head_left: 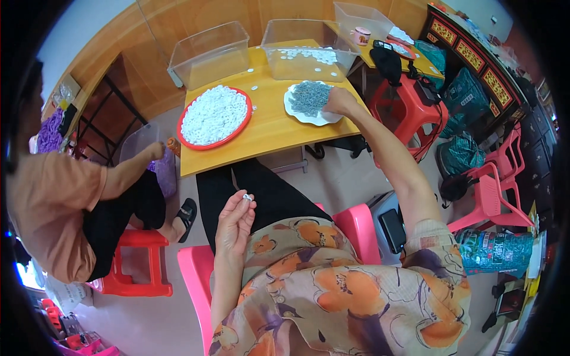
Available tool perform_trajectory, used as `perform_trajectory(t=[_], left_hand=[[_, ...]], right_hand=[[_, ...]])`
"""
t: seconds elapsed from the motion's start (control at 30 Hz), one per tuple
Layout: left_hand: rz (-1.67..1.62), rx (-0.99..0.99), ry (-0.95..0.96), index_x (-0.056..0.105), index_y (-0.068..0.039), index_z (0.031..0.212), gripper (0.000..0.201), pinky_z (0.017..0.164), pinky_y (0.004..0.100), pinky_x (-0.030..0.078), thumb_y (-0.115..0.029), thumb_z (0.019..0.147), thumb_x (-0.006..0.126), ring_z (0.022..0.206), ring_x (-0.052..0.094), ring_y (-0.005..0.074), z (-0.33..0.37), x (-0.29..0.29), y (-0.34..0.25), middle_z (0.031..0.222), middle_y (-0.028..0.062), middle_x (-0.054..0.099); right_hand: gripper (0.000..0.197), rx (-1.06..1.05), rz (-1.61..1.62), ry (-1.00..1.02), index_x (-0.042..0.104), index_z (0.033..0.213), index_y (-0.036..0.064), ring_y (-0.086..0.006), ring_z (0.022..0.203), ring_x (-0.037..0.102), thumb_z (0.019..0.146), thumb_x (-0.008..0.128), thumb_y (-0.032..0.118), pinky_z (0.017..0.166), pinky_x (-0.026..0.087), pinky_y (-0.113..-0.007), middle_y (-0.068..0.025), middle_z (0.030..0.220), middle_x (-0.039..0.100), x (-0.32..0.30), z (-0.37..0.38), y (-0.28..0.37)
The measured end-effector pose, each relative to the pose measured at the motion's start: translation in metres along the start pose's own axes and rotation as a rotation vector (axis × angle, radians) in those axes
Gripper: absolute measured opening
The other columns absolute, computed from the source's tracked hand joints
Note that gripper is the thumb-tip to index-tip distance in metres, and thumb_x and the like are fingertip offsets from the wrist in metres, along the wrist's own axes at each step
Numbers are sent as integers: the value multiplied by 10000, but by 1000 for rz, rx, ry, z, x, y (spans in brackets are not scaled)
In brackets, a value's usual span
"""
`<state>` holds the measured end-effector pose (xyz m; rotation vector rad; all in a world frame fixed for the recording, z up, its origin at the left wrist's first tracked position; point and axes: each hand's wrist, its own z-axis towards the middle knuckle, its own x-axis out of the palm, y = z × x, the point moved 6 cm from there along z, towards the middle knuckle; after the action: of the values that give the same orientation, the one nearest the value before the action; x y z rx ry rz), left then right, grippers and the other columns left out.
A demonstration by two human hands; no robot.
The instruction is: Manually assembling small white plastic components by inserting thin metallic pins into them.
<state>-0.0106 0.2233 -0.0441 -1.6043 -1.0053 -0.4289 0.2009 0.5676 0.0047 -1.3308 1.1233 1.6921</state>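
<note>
Held up over my lap, my left hand (236,221) pinches a small white plastic piece (247,197) between thumb and fingertips. My right hand (340,102) reaches across the table to a white scalloped plate (323,118) heaped with small grey metal pieces (310,98), which look like screws or pins. Its fingertips are down at the edge of that heap, and whether they grip a piece is hidden. To the left, a round red tray (183,135) carries a large pile of small white pieces (215,115) like those in my left hand.
Two clear plastic bins (209,54) stand at the table's (267,133) far edge; the right-hand one holds scattered white pieces (309,55). At left a co-worker (65,213) sits on a red stool (139,285) beside purple items. Red and pink chairs (496,193) and green bags stand at right.
</note>
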Motion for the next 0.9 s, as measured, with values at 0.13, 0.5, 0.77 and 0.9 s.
perform_trajectory(t=[0.13, 0.5, 0.77, 0.9], left_hand=[[-7, -5, 18, 586, -24, 1026, 195, 694, 206, 522, 5, 833, 584, 816, 629, 138, 0, 1, 0, 919, 88, 636], [-6, -2, -26, 574, -23, 1044, 204, 686, 194, 536, -15, 840, 582, 807, 629, 137, -1, 3, -2, 933, 97, 628], [-11, -11, -2, 580, -22, 1033, 196, 680, 192, 530, -17, 837, 591, 803, 632, 135, -2, 3, -3, 933, 94, 632], [-5, -13, -17, 582, -20, 1026, 191, 684, 194, 527, -19, 836, 594, 807, 632, 134, -3, 2, -4, 932, 92, 633]], right_hand=[[420, 68, -19, -21, 674, 806, -21, -340, 809, 637, 586, 735, 332, 724, 515, -398, -212, 850, 648, 13, -2, 4], [307, 26, -64, 108, 661, 837, -26, -353, 876, 625, 600, 626, 167, 774, 502, -415, -247, 900, 633, 20, 2, 16], [339, 15, -22, 35, 652, 814, -42, -378, 856, 620, 602, 637, 222, 761, 503, -426, -265, 878, 625, 28, 13, 11], [317, -26, -35, 17, 651, 766, -41, -382, 827, 624, 602, 635, 230, 746, 507, -426, -270, 850, 624, 27, 7, 14]])
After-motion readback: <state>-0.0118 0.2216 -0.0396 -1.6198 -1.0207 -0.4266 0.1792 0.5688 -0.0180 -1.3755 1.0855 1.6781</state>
